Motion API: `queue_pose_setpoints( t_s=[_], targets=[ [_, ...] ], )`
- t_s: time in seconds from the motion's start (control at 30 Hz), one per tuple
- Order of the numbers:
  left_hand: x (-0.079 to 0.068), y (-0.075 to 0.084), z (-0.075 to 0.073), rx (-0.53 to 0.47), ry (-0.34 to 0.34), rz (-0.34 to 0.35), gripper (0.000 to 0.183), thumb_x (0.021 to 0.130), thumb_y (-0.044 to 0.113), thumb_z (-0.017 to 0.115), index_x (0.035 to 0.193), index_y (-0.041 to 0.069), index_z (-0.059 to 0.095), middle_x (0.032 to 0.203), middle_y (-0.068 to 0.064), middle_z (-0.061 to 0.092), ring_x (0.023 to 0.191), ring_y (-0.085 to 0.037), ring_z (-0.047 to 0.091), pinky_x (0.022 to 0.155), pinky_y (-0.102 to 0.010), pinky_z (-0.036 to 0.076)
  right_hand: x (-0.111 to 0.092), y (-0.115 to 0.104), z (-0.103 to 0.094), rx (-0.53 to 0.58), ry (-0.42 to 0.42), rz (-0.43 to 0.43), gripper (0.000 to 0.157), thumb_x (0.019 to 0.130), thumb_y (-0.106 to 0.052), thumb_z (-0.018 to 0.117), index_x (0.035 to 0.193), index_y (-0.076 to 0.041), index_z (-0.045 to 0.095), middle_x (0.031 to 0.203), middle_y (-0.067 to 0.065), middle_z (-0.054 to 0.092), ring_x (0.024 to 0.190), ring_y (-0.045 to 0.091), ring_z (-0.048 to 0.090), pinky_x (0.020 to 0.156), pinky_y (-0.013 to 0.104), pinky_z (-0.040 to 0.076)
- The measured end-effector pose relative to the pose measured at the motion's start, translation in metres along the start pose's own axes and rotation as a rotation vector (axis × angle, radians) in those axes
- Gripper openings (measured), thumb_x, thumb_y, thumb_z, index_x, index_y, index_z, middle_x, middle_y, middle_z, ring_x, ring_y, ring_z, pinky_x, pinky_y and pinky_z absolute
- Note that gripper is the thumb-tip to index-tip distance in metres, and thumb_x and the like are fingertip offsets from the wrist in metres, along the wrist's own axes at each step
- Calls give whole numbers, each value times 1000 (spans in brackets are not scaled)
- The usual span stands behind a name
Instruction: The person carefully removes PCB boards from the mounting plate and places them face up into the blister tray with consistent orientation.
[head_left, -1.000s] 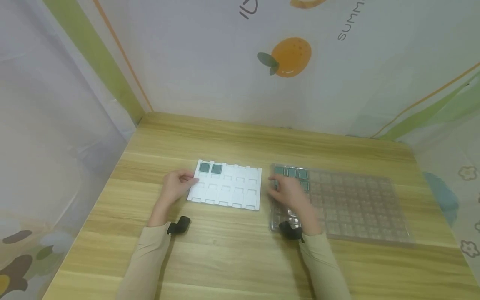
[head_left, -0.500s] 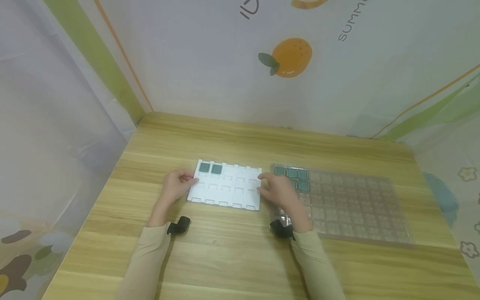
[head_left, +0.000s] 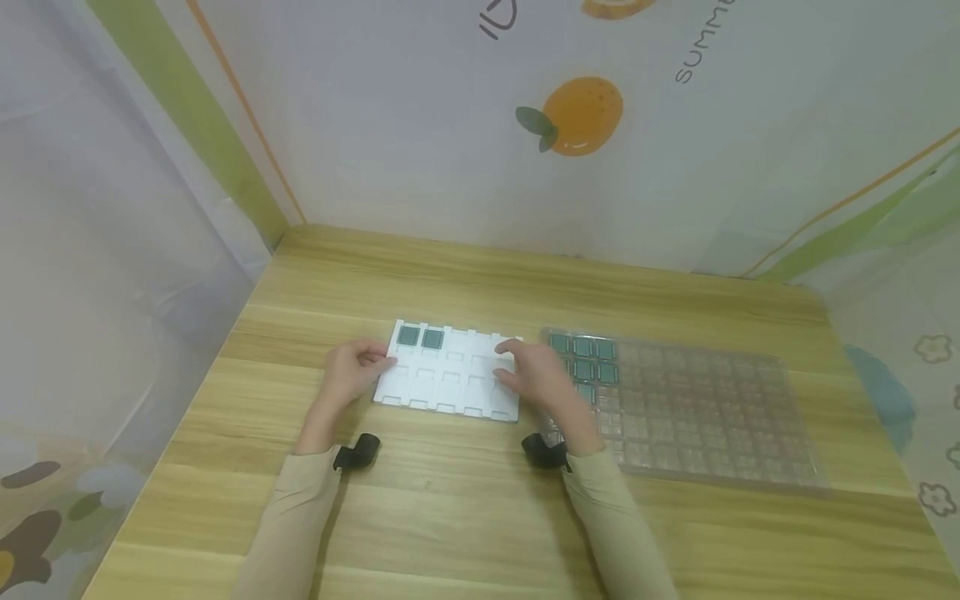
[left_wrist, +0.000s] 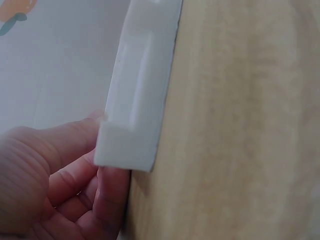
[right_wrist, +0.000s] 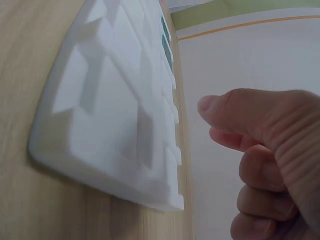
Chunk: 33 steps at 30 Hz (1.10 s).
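A white plastic tray (head_left: 448,375) with moulded pockets lies on the table, two square green chips (head_left: 432,339) side by side in its upper left pockets. My left hand (head_left: 351,371) pinches its left edge between thumb and fingers; the left wrist view shows the thumb on the tray's side (left_wrist: 125,145). Over the right end of the tray hovers my right hand (head_left: 536,371), thumb and index finger apart and nothing visible between them. Its other fingers are curled in the right wrist view. Several more green chips (head_left: 606,372) sit at the upper left of a clear pocketed tray (head_left: 712,417), partly hidden by the right hand.
The clear tray stretches to the right across the wooden table (head_left: 435,517). A printed white curtain (head_left: 420,117) hangs behind the table and on both sides. Each wrist carries a black camera mount (head_left: 360,451).
My right hand has moved left from above the clear tray to over the white tray's right end, uncovering more green chips. The left hand stays at the white tray's edge.
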<state>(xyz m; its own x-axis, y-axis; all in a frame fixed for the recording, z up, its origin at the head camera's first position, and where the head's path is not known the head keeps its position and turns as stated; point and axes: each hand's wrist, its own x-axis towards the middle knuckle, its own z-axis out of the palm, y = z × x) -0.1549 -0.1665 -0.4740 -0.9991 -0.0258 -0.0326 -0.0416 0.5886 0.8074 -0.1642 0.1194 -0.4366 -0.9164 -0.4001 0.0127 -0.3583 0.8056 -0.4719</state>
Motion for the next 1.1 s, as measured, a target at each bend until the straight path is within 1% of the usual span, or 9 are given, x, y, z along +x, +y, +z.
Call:
queue_pose_setpoints(
  t_s=[0.2,0.43,0.73,0.9,1.1],
  targets=[
    [-1,1,-1,-5,-2,7,23,84,10,69,96,-9,66,88,-22,66,78,-30,62,69,-34,52,8,-6,5,-7,4,-31,28,84,-17,70,108,-4,65,57,-2,45,51,11,38,46,22,32],
    [-1,1,-1,-6,-3,-6,23,84,10,69,96,-9,66,88,-21,66,78,-30,62,69,-33,52,17,-16,7,-23,-39,-7,30,86,-22,68,111,-6,65,57,-3,43,52,11,38,47,20,31],
    [-1,0,-1,-9,-11,-4,24,84,11,69,97,-10,65,89,-22,66,79,-31,62,71,-37,53,25,-23,12,-53,2,-67,29,85,-22,68,109,-6,66,55,-5,38,51,10,35,46,21,29],
    [0,0,-1,-14,-17,-5,24,85,11,69,97,-9,65,90,-22,66,79,-31,62,72,-37,53,30,-27,14,-66,-3,-64,29,86,-23,67,110,-7,65,54,-5,34,49,9,32,45,21,26],
    [1,0,0,-2,-13,-6,23,85,11,68,97,-8,66,89,-21,66,79,-29,62,71,-34,53,38,-31,18,-56,-15,-70,31,88,-24,66,112,-6,64,53,-6,31,48,9,29,45,21,25]
  ],
)
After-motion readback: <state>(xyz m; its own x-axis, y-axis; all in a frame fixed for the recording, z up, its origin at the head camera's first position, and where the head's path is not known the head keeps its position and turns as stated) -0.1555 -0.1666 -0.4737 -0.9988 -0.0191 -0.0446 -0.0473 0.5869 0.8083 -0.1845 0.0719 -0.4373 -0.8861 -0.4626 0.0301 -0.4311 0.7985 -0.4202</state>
